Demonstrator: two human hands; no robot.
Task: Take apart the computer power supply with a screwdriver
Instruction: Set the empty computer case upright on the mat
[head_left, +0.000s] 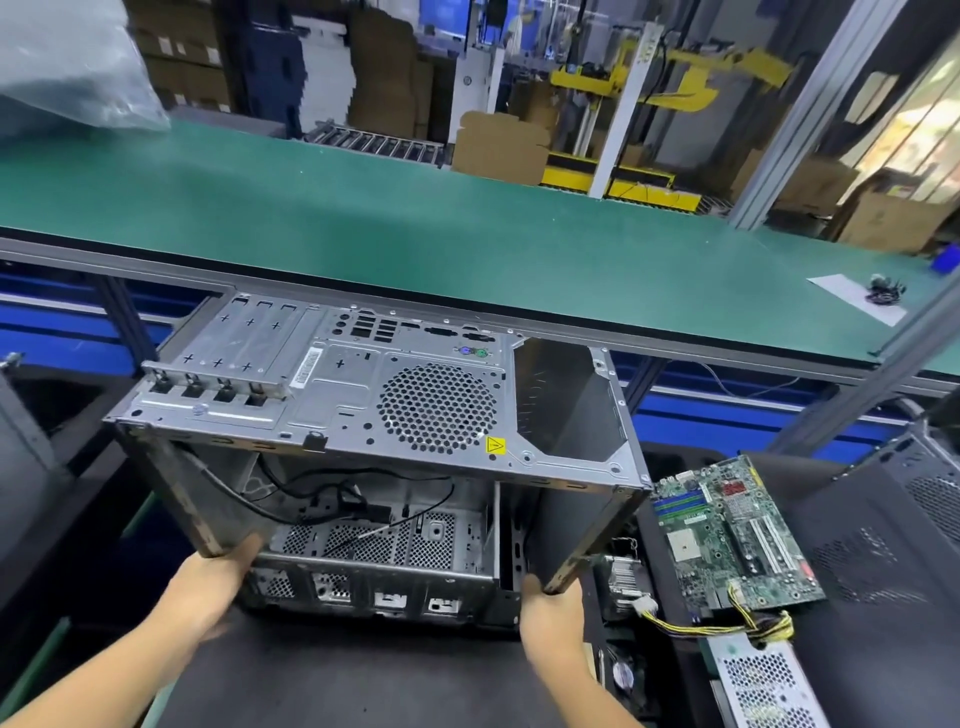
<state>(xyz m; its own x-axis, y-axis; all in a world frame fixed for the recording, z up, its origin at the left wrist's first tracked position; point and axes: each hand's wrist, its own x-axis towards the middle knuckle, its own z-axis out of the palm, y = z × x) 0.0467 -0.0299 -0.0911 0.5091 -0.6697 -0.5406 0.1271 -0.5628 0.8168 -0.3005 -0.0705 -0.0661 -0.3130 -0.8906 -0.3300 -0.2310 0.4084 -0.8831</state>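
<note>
A bare metal computer case (363, 395) is held up in front of me, its rear panel facing up and its open side toward me. My left hand (208, 592) grips the case's lower left edge. My right hand (550, 608) grips its lower right edge. Black cables hang loose inside the case. The power supply bay at the panel's right end is an empty opening (566, 400). The perforated grey power supply (763, 686) lies at the lower right with yellow and black wires (727, 623) running from it. No screwdriver shows.
A green motherboard (732, 540) lies right of the case on a black surface. A black case panel (883, 545) lies further right. The green conveyor bench (415, 228) runs behind, with paper and small parts (878, 296) at its right end. Cardboard boxes stand beyond.
</note>
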